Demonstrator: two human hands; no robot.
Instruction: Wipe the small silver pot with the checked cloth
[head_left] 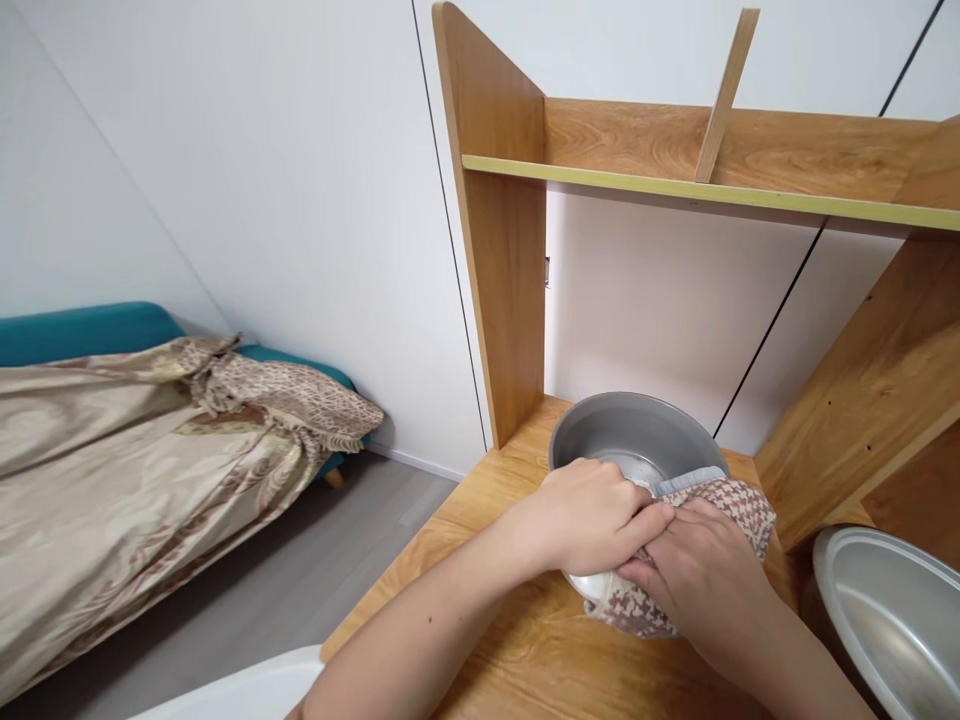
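Observation:
A round grey pot (630, 425) stands on the wooden desk, tilted or seen at an angle, its mouth facing up. My left hand (596, 515) is closed over its near rim; the fingertips are hidden inside. A brown-and-white patterned cloth (739, 507) with a light blue-grey edge drapes over the pot's right near rim and hangs down outside. My right hand (701, 565) is closed on this cloth, pressing it against the pot's side. The thumb of my left hand touches my right hand.
A wooden desk (450, 530) has an upright shelf (630, 180) at the back. A silver oval metal pan or lid (892, 600) is at the right. A white curved edge (255, 685) shows at lower left. A draped sofa (150, 450) stands left, beyond the grey floor (330, 550).

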